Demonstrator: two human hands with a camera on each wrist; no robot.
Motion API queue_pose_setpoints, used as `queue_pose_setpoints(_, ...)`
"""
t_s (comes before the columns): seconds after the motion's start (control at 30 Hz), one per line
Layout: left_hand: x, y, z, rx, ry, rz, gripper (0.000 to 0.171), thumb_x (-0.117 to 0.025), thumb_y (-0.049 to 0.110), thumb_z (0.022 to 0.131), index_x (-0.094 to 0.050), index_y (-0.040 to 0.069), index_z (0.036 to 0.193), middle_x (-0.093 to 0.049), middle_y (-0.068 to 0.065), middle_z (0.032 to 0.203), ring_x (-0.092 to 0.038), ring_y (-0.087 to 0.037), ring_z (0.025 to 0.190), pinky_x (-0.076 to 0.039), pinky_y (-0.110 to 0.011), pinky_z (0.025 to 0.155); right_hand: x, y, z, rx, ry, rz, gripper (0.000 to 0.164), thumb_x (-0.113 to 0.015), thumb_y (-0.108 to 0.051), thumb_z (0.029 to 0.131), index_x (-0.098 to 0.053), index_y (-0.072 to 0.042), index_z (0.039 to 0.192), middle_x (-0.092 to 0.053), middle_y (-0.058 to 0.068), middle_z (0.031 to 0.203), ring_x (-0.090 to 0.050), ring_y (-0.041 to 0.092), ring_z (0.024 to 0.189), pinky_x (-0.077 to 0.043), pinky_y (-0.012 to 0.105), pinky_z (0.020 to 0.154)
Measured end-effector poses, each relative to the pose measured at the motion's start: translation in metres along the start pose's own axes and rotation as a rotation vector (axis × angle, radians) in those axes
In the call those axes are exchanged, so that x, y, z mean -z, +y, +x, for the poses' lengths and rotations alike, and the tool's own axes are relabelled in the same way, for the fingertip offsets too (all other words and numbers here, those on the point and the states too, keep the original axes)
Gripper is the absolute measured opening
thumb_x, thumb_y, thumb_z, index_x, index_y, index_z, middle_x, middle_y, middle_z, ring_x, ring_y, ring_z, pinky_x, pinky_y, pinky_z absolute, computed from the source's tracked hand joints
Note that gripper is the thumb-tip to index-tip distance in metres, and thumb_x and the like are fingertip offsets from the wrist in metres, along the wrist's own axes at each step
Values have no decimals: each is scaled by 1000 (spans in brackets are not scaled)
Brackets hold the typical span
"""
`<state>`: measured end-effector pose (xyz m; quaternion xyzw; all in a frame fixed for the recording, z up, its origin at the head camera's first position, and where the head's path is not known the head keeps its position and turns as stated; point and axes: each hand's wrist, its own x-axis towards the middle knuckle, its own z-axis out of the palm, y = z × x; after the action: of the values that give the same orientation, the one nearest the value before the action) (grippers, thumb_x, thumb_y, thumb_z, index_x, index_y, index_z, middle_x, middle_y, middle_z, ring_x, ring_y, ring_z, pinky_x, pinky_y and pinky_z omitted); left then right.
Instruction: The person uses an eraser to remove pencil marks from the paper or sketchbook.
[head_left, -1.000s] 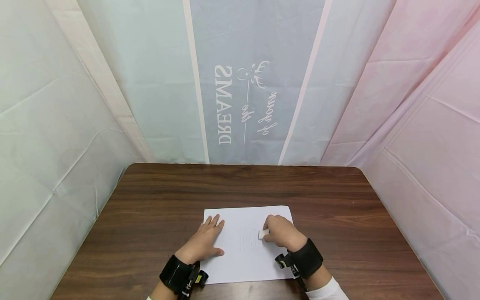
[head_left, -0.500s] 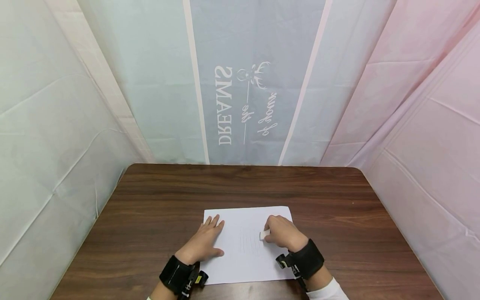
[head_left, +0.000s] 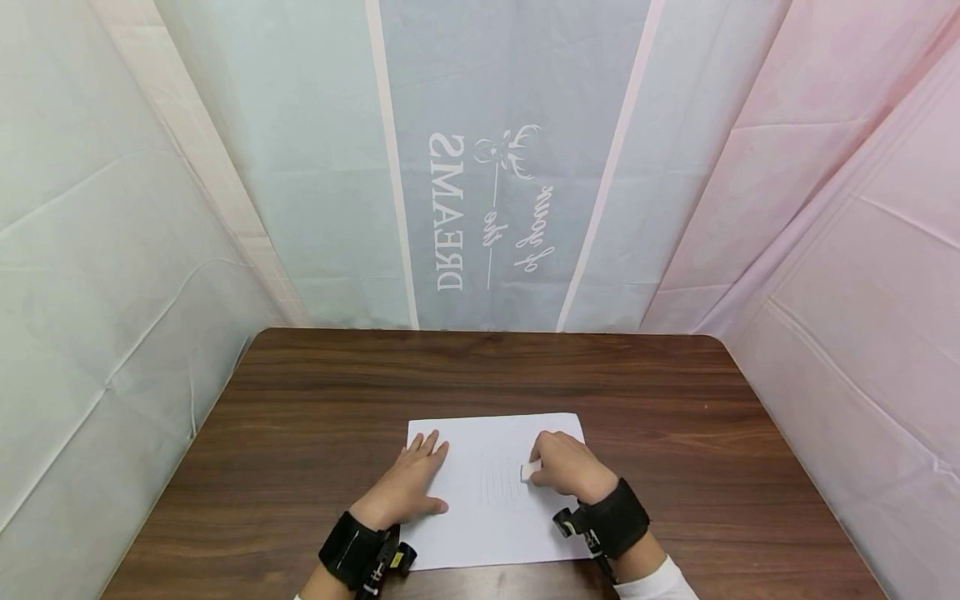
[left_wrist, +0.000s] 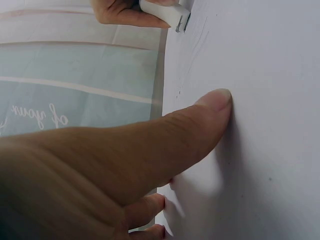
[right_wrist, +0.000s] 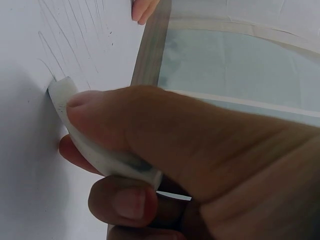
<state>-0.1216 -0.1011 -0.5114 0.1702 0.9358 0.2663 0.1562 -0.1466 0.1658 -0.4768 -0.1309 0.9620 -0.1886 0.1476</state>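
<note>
A white sheet of paper [head_left: 480, 533] lies on the table, with several thin pencil-like lines [head_left: 498, 485] drawn near its middle. My left hand [head_left: 405, 483] rests on the paper's left side, fingers spread and straight; its thumb [left_wrist: 200, 117] touches the sheet in the left wrist view. On the right, my right hand [head_left: 564, 467] pinches a white eraser [right_wrist: 100, 150] between thumb and fingers. The eraser's smudged end meets the paper beside the right ends of the lines. Part of the eraser is hidden by the fingers.
The dark wooden table [head_left: 337, 375] extends around the paper on all sides. Behind it hangs a pale printed cloth [head_left: 495, 83], with more cloth on the left and right. Each wrist carries a black strap [head_left: 617, 517] with a small camera.
My right hand has shifted very slightly to the right and toward me with the eraser. The left hand has stayed in place on the paper.
</note>
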Motion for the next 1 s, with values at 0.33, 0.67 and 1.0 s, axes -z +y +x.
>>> queue_pose_setpoints(0.33, -2, 0, -1, -1, 5, 0, 87, -89, 23, 76, -47, -4, 148, -30, -28, 162, -23, -51, 152, -24, -67, 122, 1, 1, -1, 18, 1, 35, 24, -84, -8, 76, -77, 5, 95, -77, 14, 90, -53, 15, 62, -47, 28, 55)
queue_pose_setpoints(0.67, -2, -2, -1, -13, 10, 1, 87, -88, 22, 77, -46, -5, 148, -30, -29, 162, -23, -52, 152, -24, -68, 121, -1, 3, 0, 39, 12, 29, 22, -85, -11, 77, -78, 2, 94, -76, 12, 91, -53, 13, 66, -47, 29, 58)
queue_pose_setpoints(1.0, -1, 1, -2, -5, -1, -8, 87, -88, 22, 77, -46, -5, 148, -30, -28, 162, -22, -51, 152, -23, -67, 121, 1, 2, -2, 26, 24, -12, 23, -86, -15, 76, -78, -2, 94, -76, 8, 92, -53, 13, 69, -47, 30, 61)
